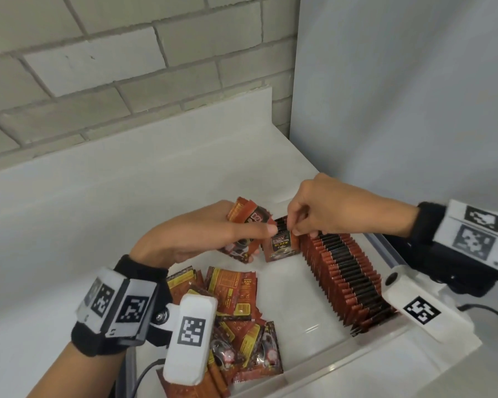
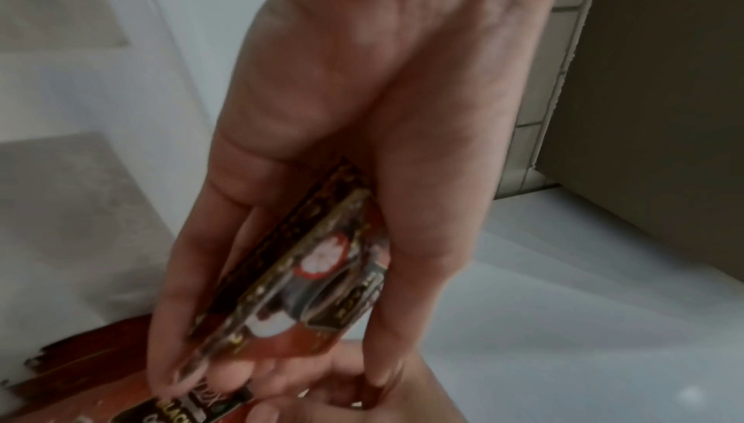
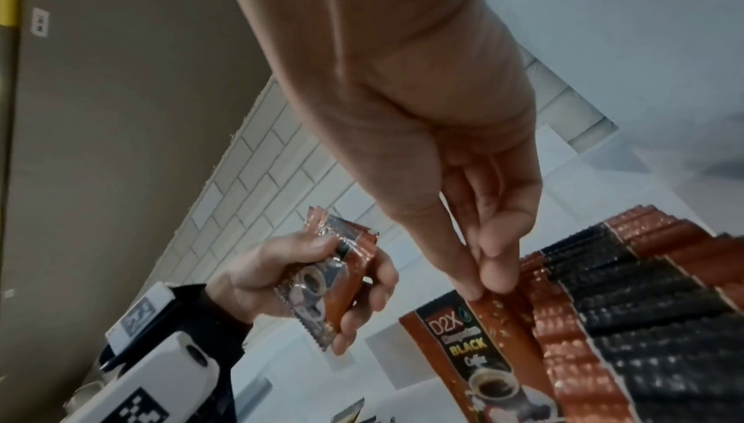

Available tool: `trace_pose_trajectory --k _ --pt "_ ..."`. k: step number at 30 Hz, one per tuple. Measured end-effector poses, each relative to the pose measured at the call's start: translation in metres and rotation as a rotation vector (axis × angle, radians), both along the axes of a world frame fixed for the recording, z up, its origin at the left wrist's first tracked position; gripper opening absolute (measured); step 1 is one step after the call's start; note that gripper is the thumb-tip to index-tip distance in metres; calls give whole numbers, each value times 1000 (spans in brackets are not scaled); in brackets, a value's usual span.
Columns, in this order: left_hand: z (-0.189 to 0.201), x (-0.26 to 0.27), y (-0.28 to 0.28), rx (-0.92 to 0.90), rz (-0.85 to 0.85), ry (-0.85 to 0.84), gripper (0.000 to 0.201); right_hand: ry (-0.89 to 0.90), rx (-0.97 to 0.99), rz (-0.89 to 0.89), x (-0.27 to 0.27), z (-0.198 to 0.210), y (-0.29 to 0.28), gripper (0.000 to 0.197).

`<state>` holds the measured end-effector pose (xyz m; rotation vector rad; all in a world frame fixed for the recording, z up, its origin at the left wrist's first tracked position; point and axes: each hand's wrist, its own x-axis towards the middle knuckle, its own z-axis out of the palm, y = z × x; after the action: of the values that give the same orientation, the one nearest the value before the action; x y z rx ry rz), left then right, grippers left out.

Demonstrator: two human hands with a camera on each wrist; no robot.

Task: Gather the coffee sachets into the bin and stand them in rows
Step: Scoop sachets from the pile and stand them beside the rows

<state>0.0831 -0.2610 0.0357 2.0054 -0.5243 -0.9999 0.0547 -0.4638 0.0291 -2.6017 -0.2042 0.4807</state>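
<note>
While right fingers (image 3: 493,266) pinch sachet (image 3: 483,366) top, beside row (image 1: 348,277)

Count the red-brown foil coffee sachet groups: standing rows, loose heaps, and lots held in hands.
Standing rows of red-brown foil coffee sachets in the clear plastic bin: 1
Loose heaps in the bin: 1
Held lots: 2 (bundle in left hand, single sachet pinched by right hand)
Total: 4

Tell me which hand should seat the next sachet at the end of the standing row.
Right. The right hand already pinches the top edge of a sachet at the end of the standing row in the bin. The left hand grips a bundle of sachets, so it probably serves best as the supply.
</note>
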Motion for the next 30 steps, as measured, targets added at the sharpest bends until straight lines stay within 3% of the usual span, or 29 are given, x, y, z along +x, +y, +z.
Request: trace_pose_trajectory --k 5,9,13,15,17,21,30 --pt "-11 -6 -12 200 -363 12 41 -41 -81 43 3 -1 2 6" --pt "-27 -9 -26 312 -507 -30 41 -41 -113 45 4 -2 2 6" --pt "-36 -14 -33 339 -510 46 71 -48 -120 57 5 -4 1 4" --pt "-41 -12 -33 347 -500 37 75 -52 -126 63 6 -5 1 4" --pt "-41 -11 -32 339 -485 26 70 -67 -131 68 6 -5 0 5" --pt "-35 -11 -29 292 -500 20 29 -72 -136 87 5 -5 0 6" --pt "-9 -1 -17 107 -320 131 21 -21 -117 38 7 2 -2 7"
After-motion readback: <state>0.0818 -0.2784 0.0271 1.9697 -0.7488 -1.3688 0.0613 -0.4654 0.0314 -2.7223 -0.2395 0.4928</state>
